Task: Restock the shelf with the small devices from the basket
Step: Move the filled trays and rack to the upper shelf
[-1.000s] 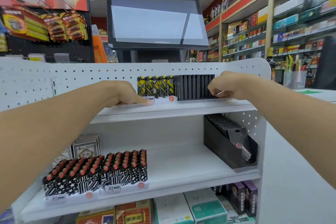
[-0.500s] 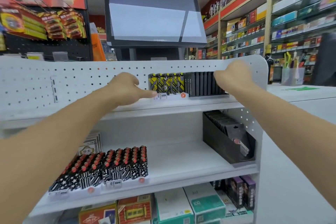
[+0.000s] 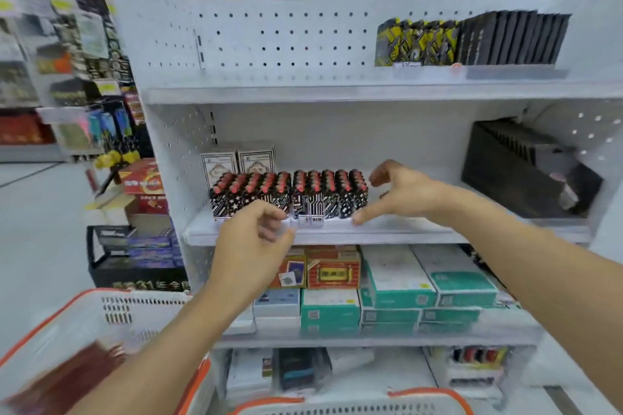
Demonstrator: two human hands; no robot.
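On the middle shelf [image 3: 404,232] stand rows of small black-and-white patterned devices with red tops [image 3: 290,194]. My left hand [image 3: 253,239] hovers in front of their left part with fingers loosely curled and holds nothing. My right hand [image 3: 401,194] is spread open just right of the rows, one finger pointing down at the shelf's front edge. The top shelf carries yellow-black packs [image 3: 416,42] and black boxes [image 3: 512,39]. A white basket with an orange rim [image 3: 101,320] sits at the lower left with dark red items inside.
A black display box [image 3: 526,168] with dark cards stands at the right of the middle shelf. Green and white cartons [image 3: 397,290] fill the shelf below. A second orange-rimmed basket edge [image 3: 354,403] shows at the bottom. Other store racks stand to the left.
Both hands have left the top shelf and come down to the middle shelf beside the red-topped devices. The view has tilted down and shifted left, bringing the baskets into sight.
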